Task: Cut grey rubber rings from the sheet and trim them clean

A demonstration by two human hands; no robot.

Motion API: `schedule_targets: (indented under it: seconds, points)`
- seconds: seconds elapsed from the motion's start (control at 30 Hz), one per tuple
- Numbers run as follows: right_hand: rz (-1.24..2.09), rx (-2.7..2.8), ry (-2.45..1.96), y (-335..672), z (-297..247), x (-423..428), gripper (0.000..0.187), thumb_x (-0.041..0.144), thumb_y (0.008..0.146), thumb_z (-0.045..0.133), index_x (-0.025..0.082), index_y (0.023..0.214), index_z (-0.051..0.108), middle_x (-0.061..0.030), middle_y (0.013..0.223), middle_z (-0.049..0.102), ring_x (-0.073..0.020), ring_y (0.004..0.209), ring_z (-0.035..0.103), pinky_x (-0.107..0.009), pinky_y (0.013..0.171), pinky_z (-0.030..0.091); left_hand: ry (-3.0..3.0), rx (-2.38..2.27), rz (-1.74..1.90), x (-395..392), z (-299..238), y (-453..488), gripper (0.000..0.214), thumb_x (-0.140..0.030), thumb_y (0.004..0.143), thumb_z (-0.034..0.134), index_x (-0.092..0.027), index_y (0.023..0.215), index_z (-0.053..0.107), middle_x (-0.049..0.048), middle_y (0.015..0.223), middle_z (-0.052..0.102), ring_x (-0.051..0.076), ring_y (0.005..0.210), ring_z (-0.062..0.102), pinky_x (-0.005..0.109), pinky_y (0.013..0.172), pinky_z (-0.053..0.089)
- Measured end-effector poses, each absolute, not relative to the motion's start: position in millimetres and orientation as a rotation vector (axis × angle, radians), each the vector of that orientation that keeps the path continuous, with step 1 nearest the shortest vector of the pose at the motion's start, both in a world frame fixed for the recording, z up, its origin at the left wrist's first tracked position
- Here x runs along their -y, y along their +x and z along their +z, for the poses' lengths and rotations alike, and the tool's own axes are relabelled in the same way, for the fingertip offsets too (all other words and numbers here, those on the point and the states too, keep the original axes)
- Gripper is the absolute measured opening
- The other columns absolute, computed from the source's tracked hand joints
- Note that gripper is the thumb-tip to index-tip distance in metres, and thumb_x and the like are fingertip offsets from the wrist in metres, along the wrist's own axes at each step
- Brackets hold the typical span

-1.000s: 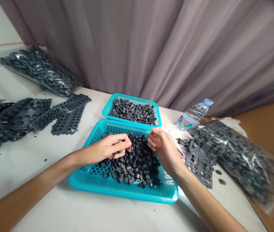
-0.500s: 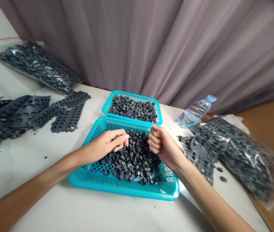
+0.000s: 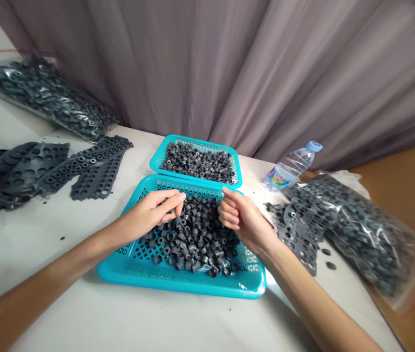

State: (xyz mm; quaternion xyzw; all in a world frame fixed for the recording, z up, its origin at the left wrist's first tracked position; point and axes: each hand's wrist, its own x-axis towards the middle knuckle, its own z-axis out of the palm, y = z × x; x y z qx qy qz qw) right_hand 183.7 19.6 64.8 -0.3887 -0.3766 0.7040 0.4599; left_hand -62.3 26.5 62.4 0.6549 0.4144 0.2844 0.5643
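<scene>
A turquoise basket in front of me holds a heap of small dark grey rubber rings. My left hand hovers over the heap's left side, fingers curled and pinched on a ring or two. Over the right side of the heap is my right hand, curled into a loose fist; what is inside it is hidden. Behind stands a second turquoise basket filled with more rings.
Punched grey rubber sheets lie at the left and another pile at the right. Clear bags of rings sit at right and far left. A water bottle lies behind. A curtain hangs at the back.
My left hand has lifted slightly off the heap, pinching rings. My right hand has closed into a fist and shifted a little left. The view drifted slightly.
</scene>
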Motion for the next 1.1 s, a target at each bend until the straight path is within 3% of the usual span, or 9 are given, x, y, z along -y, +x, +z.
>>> schedule_targets:
  seconds: [0.13,0.3,0.67,0.83,0.93,1.1]
  points:
    - [1.714,0.960,-0.958,183.0,65.0,-18.8,0.051,0.050,0.091,0.078,0.021,0.068,0.044,0.0062,0.059,0.043,-0.0063,0.050,0.037,-0.021,0.044,0.025,1.575,-0.971,0.645,-26.7,62.2,-62.5,0.040,-0.050,0.106,0.051,-0.020,0.080,0.054,-0.0062,0.063,0.038,0.011,0.056,0.032,0.025,0.053,0.026]
    - [1.743,0.949,-0.958,183.6,64.5,-19.0,0.053,0.053,0.090,0.078,0.022,0.068,0.042,0.0078,0.057,0.039,-0.0062,0.049,0.029,-0.021,0.042,0.019,1.614,-0.984,0.633,-25.8,63.6,-61.1,0.041,-0.053,0.105,0.052,-0.020,0.081,0.057,-0.0059,0.063,0.039,0.012,0.055,0.034,0.025,0.054,0.029]
    - [1.776,0.986,-0.947,182.8,64.6,-17.8,0.054,0.053,0.092,0.077,0.022,0.067,0.040,0.0094,0.057,0.035,-0.0045,0.045,0.027,-0.020,0.041,0.016,1.637,-0.976,0.592,-25.3,62.0,-60.3,0.042,-0.052,0.107,0.049,-0.019,0.083,0.059,-0.0057,0.064,0.040,0.011,0.056,0.035,0.025,0.055,0.030]
    - [1.800,1.005,-0.963,184.0,64.8,-18.1,0.055,0.053,0.092,0.076,0.023,0.067,0.037,0.0129,0.055,0.022,-0.0045,0.046,0.011,-0.020,0.039,0.008,1.575,-0.959,0.590,-24.4,65.1,-59.1,0.047,-0.059,0.106,0.048,-0.019,0.084,0.059,-0.0041,0.065,0.042,0.012,0.057,0.036,0.025,0.053,0.028]
    - [1.806,1.038,-0.963,184.2,66.5,-16.9,0.060,0.052,0.095,0.073,0.024,0.064,0.031,0.0131,0.054,0.019,-0.0042,0.045,0.009,-0.021,0.040,0.007,1.468,-0.944,0.575,-24.6,67.1,-59.2,0.051,-0.063,0.105,0.046,-0.019,0.085,0.060,-0.0036,0.066,0.043,0.012,0.056,0.035,0.024,0.051,0.025]
    - [1.761,1.163,-0.986,181.1,70.7,-12.0,0.067,0.056,0.097,0.069,0.024,0.059,0.024,0.0123,0.050,0.019,-0.0037,0.041,0.010,-0.024,0.042,0.006,1.198,-0.872,0.550,-27.3,62.5,-61.8,0.051,-0.067,0.102,0.051,-0.021,0.080,0.047,-0.0064,0.062,0.040,0.008,0.051,0.025,0.021,0.047,0.019]
